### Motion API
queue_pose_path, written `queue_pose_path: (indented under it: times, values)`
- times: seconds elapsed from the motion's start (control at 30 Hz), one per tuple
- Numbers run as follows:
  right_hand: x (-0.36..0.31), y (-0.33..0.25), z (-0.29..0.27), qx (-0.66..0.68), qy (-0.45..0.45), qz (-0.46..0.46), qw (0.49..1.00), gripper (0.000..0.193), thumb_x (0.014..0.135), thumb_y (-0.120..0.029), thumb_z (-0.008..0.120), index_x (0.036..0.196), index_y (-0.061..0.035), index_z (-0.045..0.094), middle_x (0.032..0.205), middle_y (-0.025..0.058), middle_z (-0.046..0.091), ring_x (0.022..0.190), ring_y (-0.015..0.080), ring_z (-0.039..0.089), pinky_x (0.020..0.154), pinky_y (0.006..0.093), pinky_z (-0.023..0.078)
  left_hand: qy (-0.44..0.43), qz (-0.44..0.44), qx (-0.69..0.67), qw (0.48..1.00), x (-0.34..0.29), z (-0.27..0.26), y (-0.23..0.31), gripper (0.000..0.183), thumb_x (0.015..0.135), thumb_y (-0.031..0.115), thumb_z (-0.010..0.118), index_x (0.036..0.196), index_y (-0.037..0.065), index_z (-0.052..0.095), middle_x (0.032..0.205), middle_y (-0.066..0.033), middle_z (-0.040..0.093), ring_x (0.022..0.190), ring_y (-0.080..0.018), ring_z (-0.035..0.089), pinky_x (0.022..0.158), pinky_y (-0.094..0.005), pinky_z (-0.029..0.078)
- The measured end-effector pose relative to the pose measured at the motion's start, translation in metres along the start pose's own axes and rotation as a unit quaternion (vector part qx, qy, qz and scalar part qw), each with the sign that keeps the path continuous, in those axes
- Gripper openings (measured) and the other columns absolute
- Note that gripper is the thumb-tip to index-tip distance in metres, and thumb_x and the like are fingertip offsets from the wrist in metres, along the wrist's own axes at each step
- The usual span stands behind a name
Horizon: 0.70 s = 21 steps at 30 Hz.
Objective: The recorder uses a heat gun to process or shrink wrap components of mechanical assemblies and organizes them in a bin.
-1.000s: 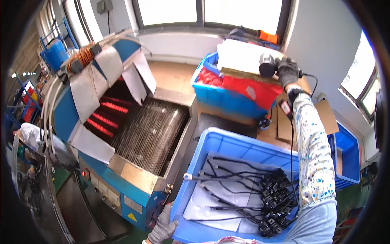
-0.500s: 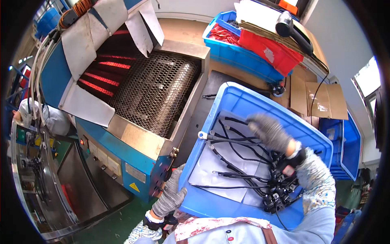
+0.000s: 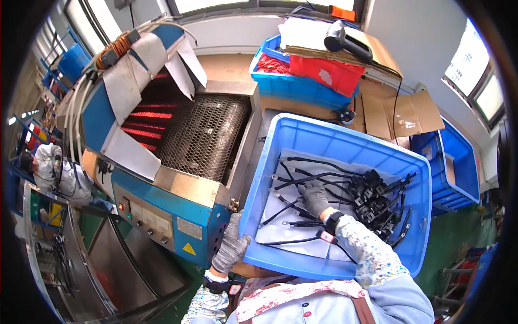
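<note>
The gloved right hand (image 3: 314,198) has come down among the black cables (image 3: 368,201) inside the blue bin (image 3: 334,141), within reach of them; the left hand (image 3: 231,248) touches its edge, both grips unclear.

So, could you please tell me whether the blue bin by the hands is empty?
The blue bin is not empty: black cables lie in it on white sheets, with the right hand among them.
</note>
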State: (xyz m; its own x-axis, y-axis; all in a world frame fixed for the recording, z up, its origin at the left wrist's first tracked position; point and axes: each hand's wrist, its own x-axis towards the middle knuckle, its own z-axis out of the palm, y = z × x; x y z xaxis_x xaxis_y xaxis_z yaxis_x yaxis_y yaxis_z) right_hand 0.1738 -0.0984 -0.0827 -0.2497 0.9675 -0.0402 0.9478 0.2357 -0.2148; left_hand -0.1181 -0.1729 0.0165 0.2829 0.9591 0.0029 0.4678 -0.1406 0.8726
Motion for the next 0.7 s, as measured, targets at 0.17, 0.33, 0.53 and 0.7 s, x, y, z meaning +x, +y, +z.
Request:
queue_pose_path:
  times: [0.17,0.33,0.53,0.7]
  values:
    - [-0.014,0.001,-0.022,0.048,0.044,-0.030,0.997,0.033,0.075,-0.022,0.061,0.104,-0.0090,0.053,0.104,0.0125,0.054,0.103,0.0319,0.050,0.088,0.0430,0.038,0.008,-0.035,-0.069,0.997,-0.003,0.005,-0.010,0.063,0.073,0.006,0.057,0.131,-0.003,0.033,0.123,-0.0220,0.044,0.114,-0.0314,0.045,0.096,-0.0377,0.036]
    - [-0.070,0.029,-0.112,-0.028,0.069,-0.072,0.995,0.031,0.073,-0.024,0.062,0.099,-0.0113,0.054,0.098,0.0086,0.055,0.095,0.0297,0.052,0.082,0.0421,0.040,0.029,-0.031,-0.139,0.989,-0.003,0.004,-0.007,0.052,0.070,0.004,0.054,0.121,0.001,0.042,0.110,-0.0144,0.050,0.100,-0.0246,0.050,0.088,-0.0349,0.041]
    - [-0.177,0.145,-0.183,-0.107,0.363,0.250,0.891,0.036,0.071,-0.023,0.060,0.103,-0.0076,0.055,0.090,0.0159,0.059,0.087,0.0337,0.056,0.076,0.0427,0.044,0.014,-0.043,-0.182,0.982,0.002,-0.001,-0.002,0.048,0.065,0.003,0.052,0.112,0.003,0.045,0.101,-0.0094,0.052,0.090,-0.0193,0.051,0.080,-0.0320,0.043]
    - [-0.270,0.234,-0.165,0.110,0.093,0.613,0.777,0.049,0.082,-0.044,0.054,0.108,-0.0031,0.054,0.101,0.0235,0.060,0.098,0.0369,0.057,0.084,0.0457,0.043,0.018,-0.032,-0.187,0.982,-0.001,0.005,0.016,0.046,0.066,0.005,0.052,0.111,0.003,0.045,0.101,-0.0096,0.052,0.090,-0.0197,0.051,0.080,-0.0323,0.043]
